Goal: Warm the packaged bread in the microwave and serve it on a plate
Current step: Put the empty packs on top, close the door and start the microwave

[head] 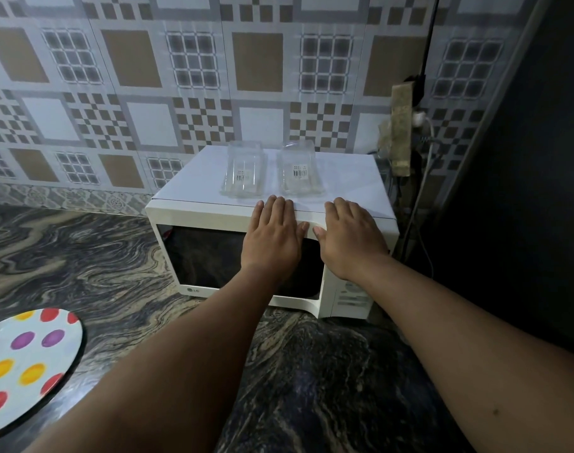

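Note:
A white microwave [194,217] stands on the dark marbled counter with its door closed. Two clear plastic packages lie on its top, one on the left [243,170] and one on the right [300,170]; both look empty, each with a barcode label. My left hand [272,237] and my right hand [351,237] lie side by side over the microwave's front top edge, fingers straight and flat, holding nothing. A white plate with coloured dots [27,364] sits on the counter at the lower left.
A patterned tile wall runs behind the microwave. To its right, cables and a power strip [403,132] hang beside a dark wall [524,158]. The marbled counter [116,276] stretches left and in front of the microwave.

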